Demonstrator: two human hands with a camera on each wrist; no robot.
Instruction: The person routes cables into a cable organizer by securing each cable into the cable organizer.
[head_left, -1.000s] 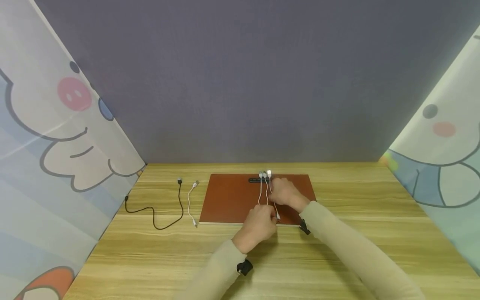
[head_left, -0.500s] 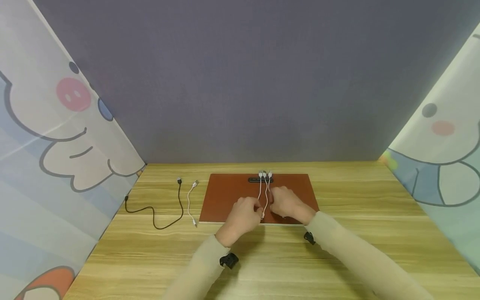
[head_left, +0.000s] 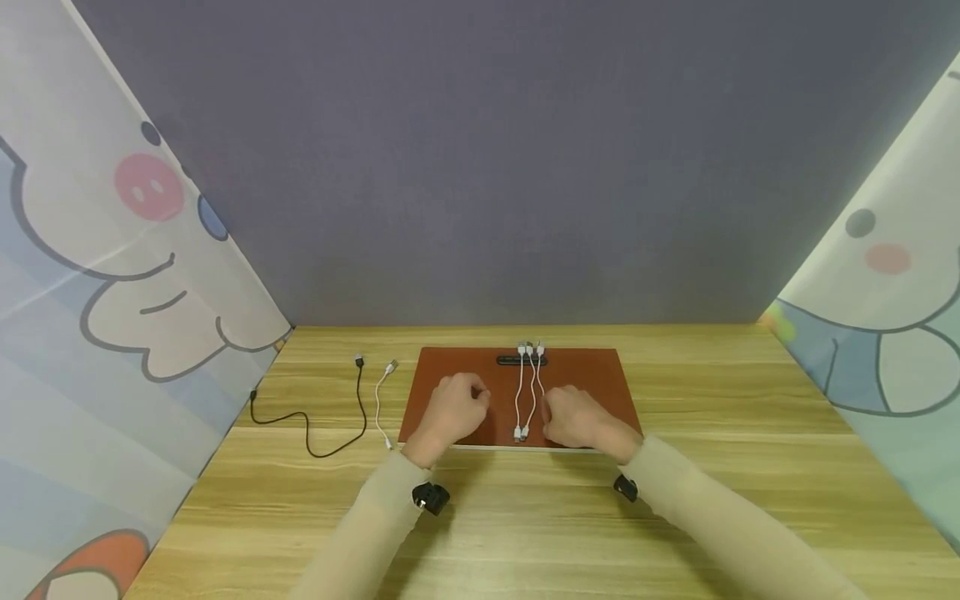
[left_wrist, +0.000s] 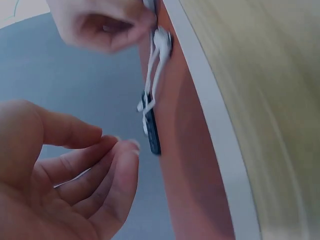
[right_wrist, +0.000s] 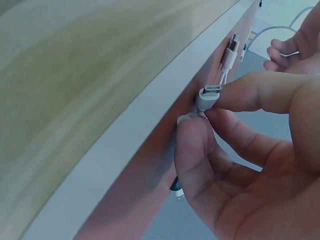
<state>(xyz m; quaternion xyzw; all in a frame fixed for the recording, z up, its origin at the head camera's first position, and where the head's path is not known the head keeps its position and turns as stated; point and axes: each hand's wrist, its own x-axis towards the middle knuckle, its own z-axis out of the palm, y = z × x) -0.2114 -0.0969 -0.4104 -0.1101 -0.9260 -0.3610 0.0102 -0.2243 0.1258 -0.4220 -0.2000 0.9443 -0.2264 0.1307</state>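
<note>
In the head view my right hand (head_left: 577, 417) is at the right part of the reddish-brown board (head_left: 435, 383). Its thumb and fingers pinch a short white charging cable just behind its USB-C plug (right_wrist: 207, 97), as the right wrist view shows. That cable (head_left: 539, 372) runs back to a narrow black strip (head_left: 505, 361). Two more white cables (head_left: 517, 392) lie side by side from the strip toward the board's front, plugs together. My left hand (head_left: 453, 408) hovers over the board's left half, fingers loosely curled with nothing between them (left_wrist: 75, 175).
Left of the board lie a short white cable (head_left: 377, 408) and a longer black cable (head_left: 307, 433) on the wooden table (head_left: 712, 500). A grey panel (head_left: 480, 167) stands behind, with cartoon-printed sheets (head_left: 142, 275) at both sides.
My left hand has let go of the middle white cable's front end and moved left, leaving its plug next to the first one. My right hand has come down toward the board's front edge.
</note>
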